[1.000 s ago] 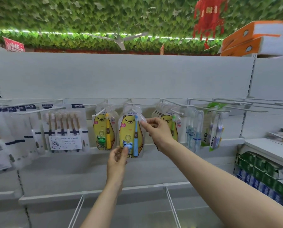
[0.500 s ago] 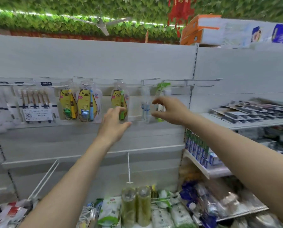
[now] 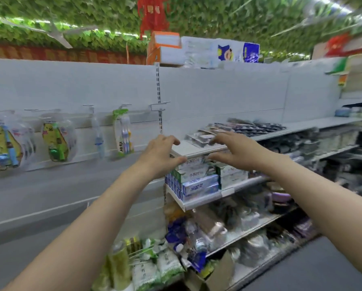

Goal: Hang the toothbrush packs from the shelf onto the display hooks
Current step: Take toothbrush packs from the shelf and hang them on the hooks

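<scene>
Dark flat toothbrush packs (image 3: 245,127) lie on the white metal shelf (image 3: 314,122), just beyond both hands. Left hand (image 3: 161,153) and right hand (image 3: 232,151) hover empty, fingers loosely spread, at its left end.

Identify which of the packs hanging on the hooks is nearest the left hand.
The green-topped pack, rightmost of those hanging; the clear pack and the yellow cartoon packs hang further from the left hand.

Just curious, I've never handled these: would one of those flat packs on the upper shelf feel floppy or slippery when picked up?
Probably light: the packs look thin and flat. Their glossy fronts suggest slippery, slightly bendy plastic. They overlap on the shelf, so pulling one may drag neighbours.
</scene>
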